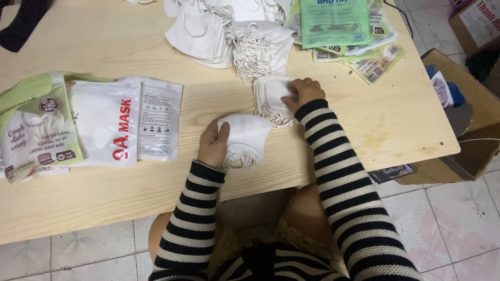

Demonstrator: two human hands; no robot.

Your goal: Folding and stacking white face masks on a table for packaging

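Masks in both hands — left hand [212,143] grips a small stack [245,136], right hand [303,93] pinches, seemingly, one off the pile [271,99] beyond; next, join them squarely.

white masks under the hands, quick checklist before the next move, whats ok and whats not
1. Left hand grips a small stack of white masks at its left edge: ok.
2. Right hand rests on a second small stack beside it: ok.
3. The two stacks lie apart on the wooden table: cannot tell, their ear loops meet between them.
4. Ear loops tucked in: not ok, they trail loose from both stacks.
5. Big pile of masks within reach, just beyond the right hand: ok.
6. Packaged masks lie flat to the left, apart from the hands: ok.
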